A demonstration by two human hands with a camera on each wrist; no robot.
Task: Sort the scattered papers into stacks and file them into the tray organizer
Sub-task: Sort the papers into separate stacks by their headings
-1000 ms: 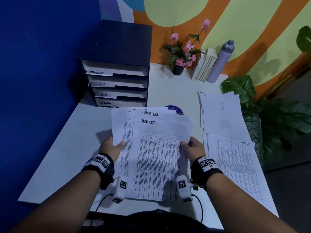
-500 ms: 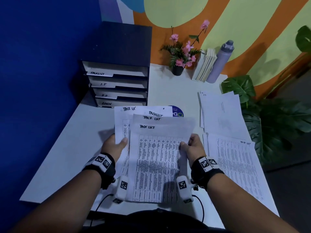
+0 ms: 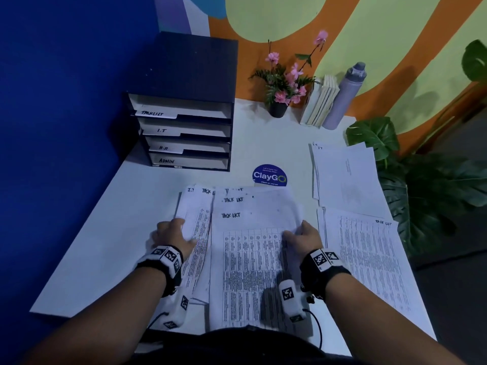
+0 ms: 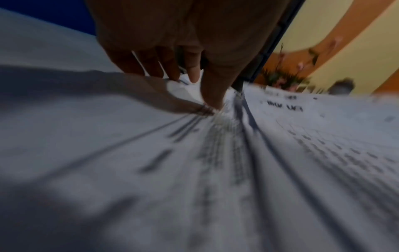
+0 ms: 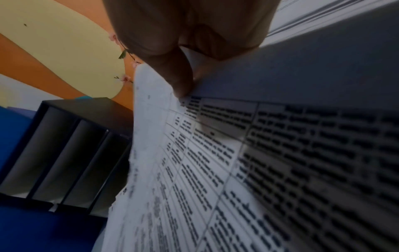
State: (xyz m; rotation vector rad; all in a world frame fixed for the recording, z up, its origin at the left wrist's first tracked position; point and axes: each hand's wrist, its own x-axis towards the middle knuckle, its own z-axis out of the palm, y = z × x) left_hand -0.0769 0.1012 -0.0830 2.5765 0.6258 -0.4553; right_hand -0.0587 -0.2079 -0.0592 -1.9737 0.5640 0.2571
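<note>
A fan of printed sheets headed "TASK LIST" [image 3: 253, 259] lies low over the white desk [image 3: 110, 233] in front of me. My left hand [image 3: 181, 233] grips the left-hand sheets [image 3: 197, 227] at their edge, thumb on top; one of these shows an "I.T" corner. My right hand [image 3: 295, 235] pinches the right edge of the top sheets, thumb on the printed table [image 5: 215, 170]. In the left wrist view the thumb [image 4: 211, 97] presses the paper [image 4: 215, 170]. The dark tray organizer [image 3: 184, 75] stands at the back left, its slots labelled TASKLIST, I.T, H.R and ADMIN.
On the right lie two sorted stacks: an "IT" stack [image 3: 345, 175] and a "TASK LIST" stack [image 3: 369, 259] nearer me. A round ClayGo sticker [image 3: 269, 176], a flower pot [image 3: 278, 109], books [image 3: 321, 104] and a bottle [image 3: 345, 98] sit behind. A leafy plant [image 3: 421, 180] borders the desk's right edge.
The held sheets have come down from a raised fan to lie low over the desk. The top sheets have slid right, apart from the bundle in the left hand.
</note>
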